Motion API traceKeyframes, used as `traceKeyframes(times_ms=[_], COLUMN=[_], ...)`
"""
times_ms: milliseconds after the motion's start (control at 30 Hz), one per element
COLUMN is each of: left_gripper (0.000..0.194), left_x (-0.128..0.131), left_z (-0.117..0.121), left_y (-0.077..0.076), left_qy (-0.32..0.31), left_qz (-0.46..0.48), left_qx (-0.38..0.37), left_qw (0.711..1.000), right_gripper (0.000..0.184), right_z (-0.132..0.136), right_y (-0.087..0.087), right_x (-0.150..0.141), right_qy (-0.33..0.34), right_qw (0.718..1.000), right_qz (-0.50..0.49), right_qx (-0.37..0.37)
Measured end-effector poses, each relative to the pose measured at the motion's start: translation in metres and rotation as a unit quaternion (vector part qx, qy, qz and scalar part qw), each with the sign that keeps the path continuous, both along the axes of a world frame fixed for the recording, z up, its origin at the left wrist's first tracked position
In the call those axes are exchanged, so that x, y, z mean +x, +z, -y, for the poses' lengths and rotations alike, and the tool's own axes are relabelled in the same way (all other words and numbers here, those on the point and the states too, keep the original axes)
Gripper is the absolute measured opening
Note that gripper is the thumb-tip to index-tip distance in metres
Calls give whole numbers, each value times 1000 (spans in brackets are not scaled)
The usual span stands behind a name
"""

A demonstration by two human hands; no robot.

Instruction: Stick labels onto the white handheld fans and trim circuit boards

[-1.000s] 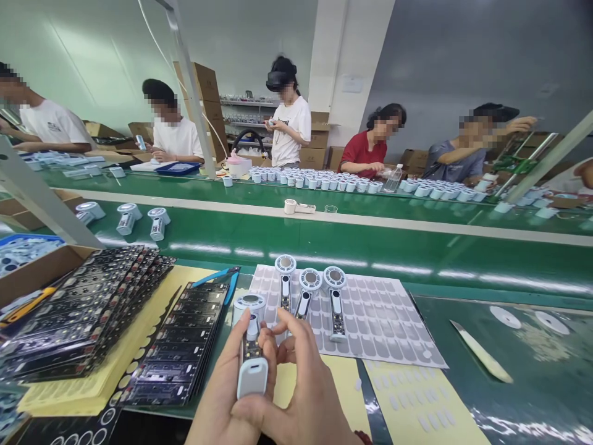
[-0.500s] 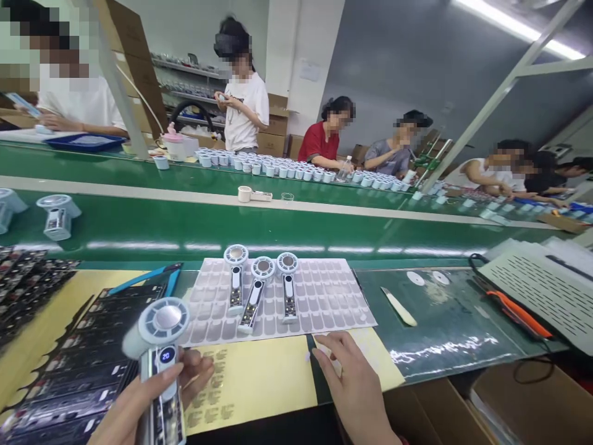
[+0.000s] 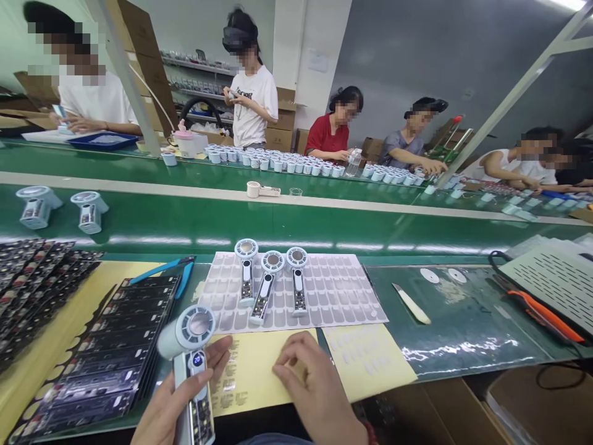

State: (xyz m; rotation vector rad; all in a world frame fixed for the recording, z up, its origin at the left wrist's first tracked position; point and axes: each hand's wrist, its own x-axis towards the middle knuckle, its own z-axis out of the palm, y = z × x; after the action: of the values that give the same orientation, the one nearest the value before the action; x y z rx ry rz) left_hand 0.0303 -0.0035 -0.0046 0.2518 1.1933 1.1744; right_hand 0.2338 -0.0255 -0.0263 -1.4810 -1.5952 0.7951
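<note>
My left hand (image 3: pixel 163 408) is wrapped round the handle of a light blue handheld fan (image 3: pixel 185 334), held upright with its round grille on top. A small display on it reads 20. To its right, my right hand (image 3: pixel 315 383) hovers over a yellow sticker sheet (image 3: pixel 259 361) with small dark print. Its thumb and index finger are pinched together; whatever lies between them is too small to make out. Beside that hand is a second yellow sheet (image 3: pixel 393 364) bearing small clear stickers. Three similar fans (image 3: pixel 271 262) lie on a grey label sheet (image 3: pixel 340 290) beyond my hands.
Stacked dark printed panels (image 3: pixel 106 334) and blue-handled cutters (image 3: pixel 160 271) lie left. At right are a white blade-shaped tool (image 3: pixel 411 304), an orange-handled tool (image 3: pixel 546 316) and a slotted pale panel (image 3: pixel 551 278). Across the green conveyor (image 3: pixel 324 228), several people work behind rows of blue parts (image 3: pixel 291 165).
My right hand has moved left from the clear-sticker sheet to the printed sheet, its fingers closing into a pinch. The fan stays in my left hand. The camera view has shifted slightly.
</note>
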Motion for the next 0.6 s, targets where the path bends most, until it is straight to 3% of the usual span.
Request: traceKeyframes(times_ms=[167,300,367,500,600], left_gripper=[46,47,46,39,37], left_x=[-3,-2,0,3,3], left_z=[-1,-1,0,1,0], left_y=[-10,-13,-9,2,7], left_qy=[-13,-19,-19,-19,-27], left_qz=[-20,-26,-32,-41,-45], left_qx=[29,33,26,11,3], left_qw=[999,999,999,999,999], right_gripper=[16,18,19,13,9], right_z=[-1,-1,-1,-2,-4], right_y=[-8,-21,-20,-8,-2], right_x=[-41,-47,-44,-34,-32], right_qy=[37,58,58,72,88], right_qw=[998,991,996,989,985], right_qz=[45,108,53,-104,-116], right_qx=[1,56,41,-70,-90])
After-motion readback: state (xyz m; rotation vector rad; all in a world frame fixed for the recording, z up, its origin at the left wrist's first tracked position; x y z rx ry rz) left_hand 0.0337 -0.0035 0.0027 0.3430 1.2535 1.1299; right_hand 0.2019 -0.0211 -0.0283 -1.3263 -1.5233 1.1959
